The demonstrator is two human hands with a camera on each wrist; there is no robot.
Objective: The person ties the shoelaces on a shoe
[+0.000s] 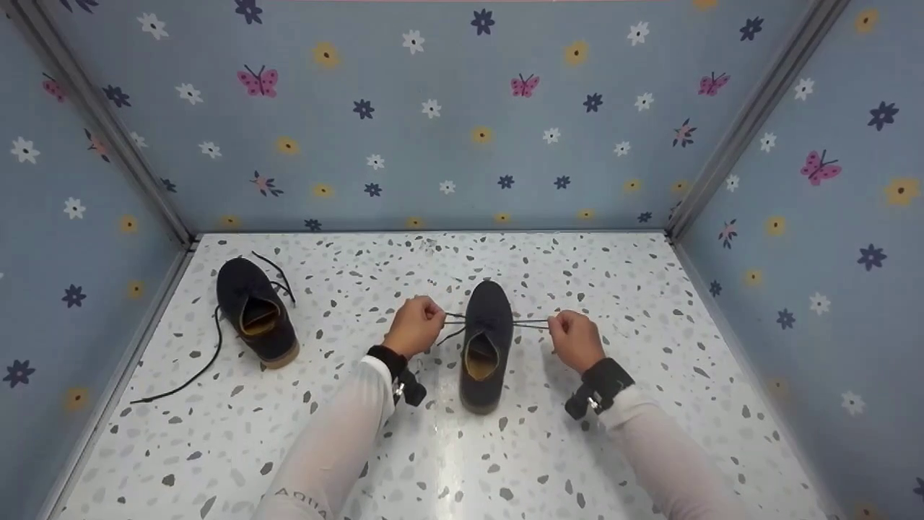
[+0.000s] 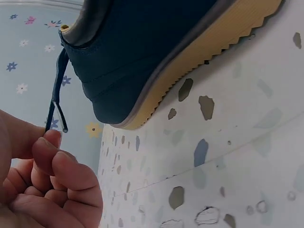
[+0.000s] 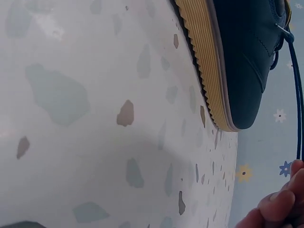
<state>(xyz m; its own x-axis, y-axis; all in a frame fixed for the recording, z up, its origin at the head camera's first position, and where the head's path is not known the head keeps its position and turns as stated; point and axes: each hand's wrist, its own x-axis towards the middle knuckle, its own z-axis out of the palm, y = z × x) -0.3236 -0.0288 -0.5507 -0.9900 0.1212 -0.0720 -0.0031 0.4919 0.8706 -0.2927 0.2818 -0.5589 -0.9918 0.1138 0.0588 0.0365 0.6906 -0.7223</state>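
Note:
A dark navy shoe (image 1: 485, 393) with a tan sole stands upright between my hands, its toe pointing to the far wall. To its left, my left hand (image 1: 416, 326) pinches a dark shoelace (image 2: 57, 80) between thumb and curled fingers. My right hand (image 1: 577, 339), on the other side, pinches a doubled length of lace (image 1: 530, 323). Both stretches run taut and nearly level from the shoe's front. One loose lace end hangs beside the left stretch. In the right wrist view, the shoe's side and ridged sole (image 3: 202, 52) rest on the surface.
A second dark shoe (image 1: 278, 339) stands at the left, its long laces (image 1: 209, 365) spread loose on the speckled white surface (image 1: 346, 260). Blue panels (image 1: 447, 79) with flowers and butterflies rise at the back and both sides. A band with a small camera (image 1: 603, 383) circles each wrist.

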